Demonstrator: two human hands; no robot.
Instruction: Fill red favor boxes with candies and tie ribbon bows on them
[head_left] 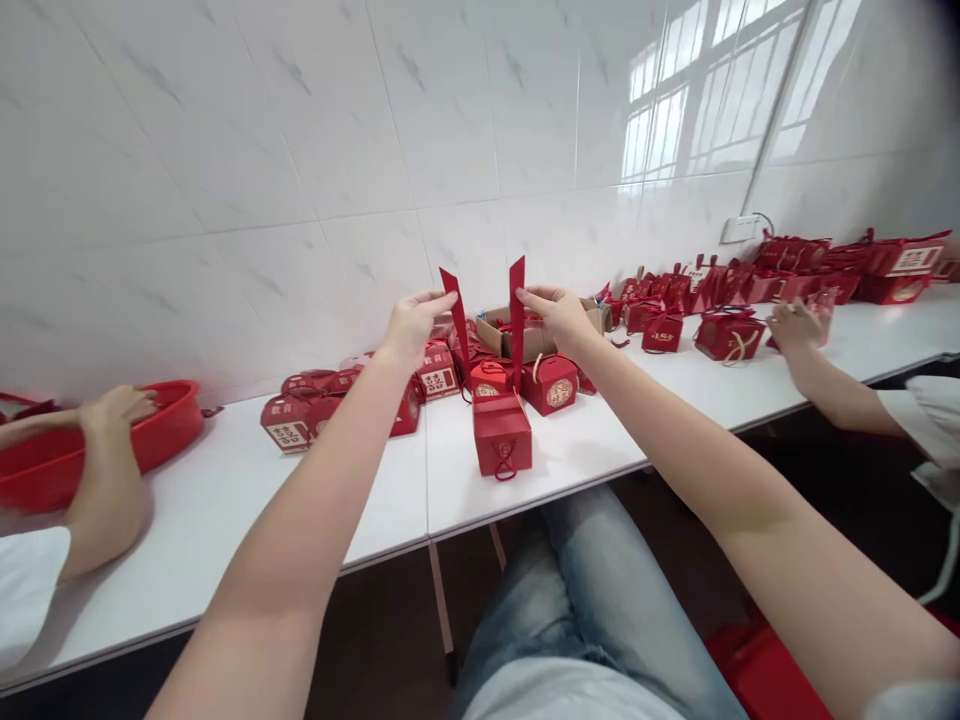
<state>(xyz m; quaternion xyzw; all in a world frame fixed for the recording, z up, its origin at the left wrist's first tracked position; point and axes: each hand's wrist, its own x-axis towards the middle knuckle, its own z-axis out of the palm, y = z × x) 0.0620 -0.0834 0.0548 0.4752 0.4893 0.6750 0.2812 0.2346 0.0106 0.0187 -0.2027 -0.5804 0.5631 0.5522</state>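
A small red gift box [502, 436] with a cord loop on its front stands on the white table before me. Two red ribbon ends [517, 325] rise from it, one on each side. My left hand [417, 325] pinches the left end near its top, and my right hand [553, 312] pinches the right one, so both are held up and apart. Just behind stand more red boxes, among them one with a gold round emblem [552, 384]. Part of the box's back is hidden by the ribbon.
An open cardboard box [534, 344] with red things in it sits behind. Finished-looking red boxes [289, 420] cluster at left, others line the wall at right. A red basin [176, 425] with a co-worker's hands stands far left; another person's hand [799, 325] works at right.
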